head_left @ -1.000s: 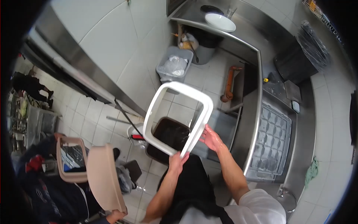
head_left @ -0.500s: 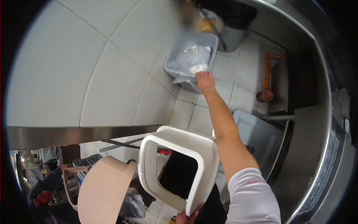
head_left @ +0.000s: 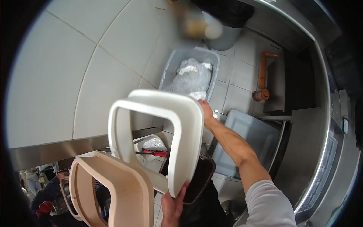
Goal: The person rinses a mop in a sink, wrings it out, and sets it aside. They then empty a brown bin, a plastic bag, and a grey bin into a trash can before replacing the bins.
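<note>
My left hand [head_left: 173, 206] is closed on the lower corner of a white bin lid [head_left: 194, 113] with a large square opening. Held up in front of me, this lid overlaps the grey bin in view. My right hand [head_left: 205, 112] reaches past its right side and grips the near rim of the grey bin [head_left: 216, 66]; the fingertips are partly hidden. Inside that bin lies a clear plastic bag [head_left: 191, 77] with crumpled white waste. A beige bin lid [head_left: 132, 176], also with an opening, is close to the left of my left hand.
Below the white lid stands a dark brown bin [head_left: 208, 166]. A grey plastic lid or tub [head_left: 245, 143] lies on the tiled floor at right, near an orange pipe [head_left: 261, 85]. At lower left is another person's dark sleeve [head_left: 47, 193]. Tiled wall [head_left: 45, 87] borders the left.
The grey bin has come nearer with my right hand on its rim. The white lid has moved up and left. The beige lid has turned, showing its opening.
</note>
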